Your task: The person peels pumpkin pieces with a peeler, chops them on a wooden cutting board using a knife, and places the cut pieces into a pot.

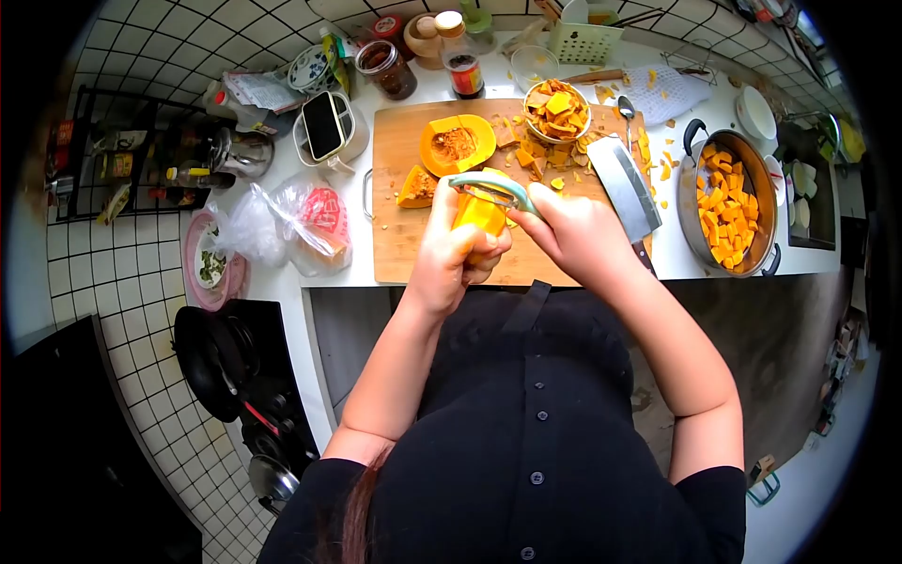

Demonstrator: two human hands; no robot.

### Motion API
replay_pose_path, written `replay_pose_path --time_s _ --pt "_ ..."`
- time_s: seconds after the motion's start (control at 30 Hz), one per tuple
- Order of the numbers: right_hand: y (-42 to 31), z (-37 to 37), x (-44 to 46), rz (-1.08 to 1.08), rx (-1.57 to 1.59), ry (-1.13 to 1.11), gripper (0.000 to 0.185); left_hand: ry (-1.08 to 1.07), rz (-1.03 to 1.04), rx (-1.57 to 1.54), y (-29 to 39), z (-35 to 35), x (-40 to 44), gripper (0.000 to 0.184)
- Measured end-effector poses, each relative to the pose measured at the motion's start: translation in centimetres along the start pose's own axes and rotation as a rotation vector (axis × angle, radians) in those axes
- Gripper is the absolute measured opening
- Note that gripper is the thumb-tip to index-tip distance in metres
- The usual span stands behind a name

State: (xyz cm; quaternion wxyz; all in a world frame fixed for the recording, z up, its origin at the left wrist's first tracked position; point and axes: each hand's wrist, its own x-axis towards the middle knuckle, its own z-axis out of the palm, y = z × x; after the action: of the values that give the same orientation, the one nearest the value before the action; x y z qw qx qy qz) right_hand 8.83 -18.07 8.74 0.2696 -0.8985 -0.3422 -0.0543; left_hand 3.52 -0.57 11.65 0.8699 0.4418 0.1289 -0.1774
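Note:
My left hand [458, 246] is closed around a piece of orange pumpkin [481, 214], held up over the front of the wooden cutting board [399, 249]. In my right hand [573, 230] is a light green vegetable peeler [493, 186], its head lying across the top of that piece. Behind my hands, a pumpkin half [481, 134] with seeds and a smaller pumpkin wedge [414, 188] rest on the board. A bowl of pumpkin peelings [556, 111] stands at the board's back. The cleaver [624, 186] lies along the right side, its handle toward me.
A large pot [689, 211] of pumpkin cubes stands on the right. Peel scraps and a spoon [627, 108] lie nearby. To the left are a phone [323, 125] on a container and plastic bags [315, 221]. Jars and a sauce bottle [460, 61] line the back.

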Motion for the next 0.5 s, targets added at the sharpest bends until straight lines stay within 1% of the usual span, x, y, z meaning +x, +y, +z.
replay_pose_path --time_s 0.07,0.17,0.27,0.37,0.4,0.5 --pt "0.0 -1.0 0.4 -0.068 -0.094 0.012 0.029 -0.116 -0.071 -0.091 0.4 -0.8 -0.1 0.048" --pt "-0.3 -2.3 1.1 -0.076 -0.081 -0.018 0.026 -0.173 -0.079 -0.168 0.8 -1.0 -0.2 0.048" --pt "-0.6 -2.3 1.3 -0.063 -0.053 -0.002 0.024 -0.084 0.081 0.015 0.4 -0.3 -0.3 0.048" --pt "-1.0 -2.0 1.2 -0.024 -0.042 0.01 0.024 -0.01 0.148 0.08 0.4 0.5 -0.6 0.049" --pt "-1.1 -1.9 1.2 -0.008 -0.039 0.015 0.024 -0.018 0.147 0.072 0.3 0.3 -0.6 0.048" --pt "-0.9 -2.1 1.2 -0.09 -0.176 0.122 0.027 -0.137 0.029 -0.096 0.6 -0.4 -0.6 0.046"
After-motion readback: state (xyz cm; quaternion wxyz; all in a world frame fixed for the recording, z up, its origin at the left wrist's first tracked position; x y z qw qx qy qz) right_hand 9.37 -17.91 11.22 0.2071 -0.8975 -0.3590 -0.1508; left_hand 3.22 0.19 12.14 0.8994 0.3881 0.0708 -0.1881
